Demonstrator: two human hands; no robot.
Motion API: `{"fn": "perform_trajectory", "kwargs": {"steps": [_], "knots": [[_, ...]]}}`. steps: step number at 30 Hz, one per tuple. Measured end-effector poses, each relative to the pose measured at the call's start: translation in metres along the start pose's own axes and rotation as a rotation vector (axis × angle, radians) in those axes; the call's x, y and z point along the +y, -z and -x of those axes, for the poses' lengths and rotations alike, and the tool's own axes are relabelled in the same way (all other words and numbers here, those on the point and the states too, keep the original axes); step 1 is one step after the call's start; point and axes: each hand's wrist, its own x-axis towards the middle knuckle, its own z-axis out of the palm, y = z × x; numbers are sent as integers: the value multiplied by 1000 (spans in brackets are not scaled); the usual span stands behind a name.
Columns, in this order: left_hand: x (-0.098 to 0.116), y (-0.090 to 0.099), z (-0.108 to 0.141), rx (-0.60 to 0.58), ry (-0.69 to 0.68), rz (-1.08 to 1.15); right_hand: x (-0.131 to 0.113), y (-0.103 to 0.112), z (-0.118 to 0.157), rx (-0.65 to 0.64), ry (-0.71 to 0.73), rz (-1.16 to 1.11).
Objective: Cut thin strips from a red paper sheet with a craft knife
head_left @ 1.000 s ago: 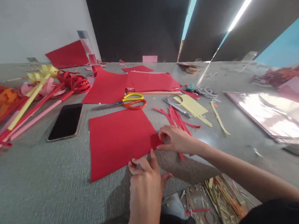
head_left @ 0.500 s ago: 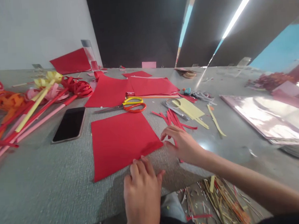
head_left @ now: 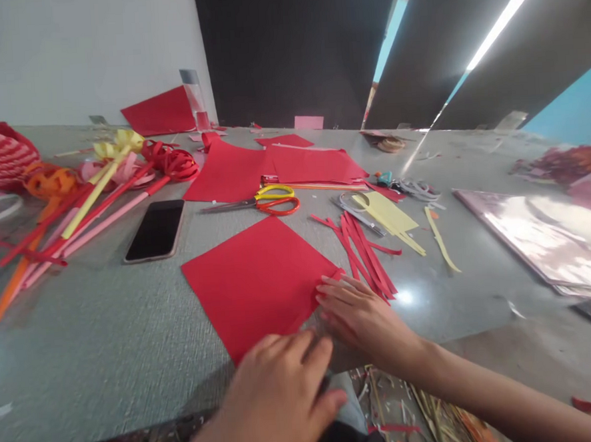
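A square red paper sheet (head_left: 259,276) lies on the grey table, turned so that one corner points away from me. My right hand (head_left: 364,313) rests with its fingers laid flat over the sheet's right corner, where a narrow strip of the edge looks raised or folded. At the near edge of the paper is my left hand (head_left: 280,388), somewhat blurred, fingers stretched and thumb apart; whether it touches the sheet I cannot tell. Red paper strips (head_left: 365,253) lie just beyond my right hand. Scissors with yellow and orange handles (head_left: 274,201) lie behind the sheet.
A phone (head_left: 154,231) and paper flowers on sticks (head_left: 103,193) lie to the left. More red sheets (head_left: 232,168) and a clear bottle (head_left: 195,100) are farther back. Grey-handled scissors (head_left: 359,210), yellow paper (head_left: 388,212) and a shiny flat pack (head_left: 536,233) lie right.
The red sheet has turned, its near edge now slanting more steeply. My right hand has come down onto its right corner; my left hand has moved nearer to me.
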Motion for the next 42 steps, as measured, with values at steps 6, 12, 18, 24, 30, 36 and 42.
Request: {"fn": "perform_trajectory", "kwargs": {"steps": [6,12,18,24,30,36,42], "knots": [[-75,18,-3,17,12,-187,2,3,-8,-58,-176,71],[-49,18,10,-60,170,-360,21,-6,-48,-177,25,-14],[-74,38,-34,-76,135,-220,32,-12,-77,-298,239,-110],[-105,-5,-62,194,134,-58,35,-16,-74,-230,269,-123],[-127,-13,-65,109,-31,34,39,-17,-72,-167,260,-136],[-148,-4,-85,75,-83,5,34,-16,-76,-5,338,-131],[-139,-5,-74,34,-59,-120,31,-11,-67,-198,449,-148]]}}
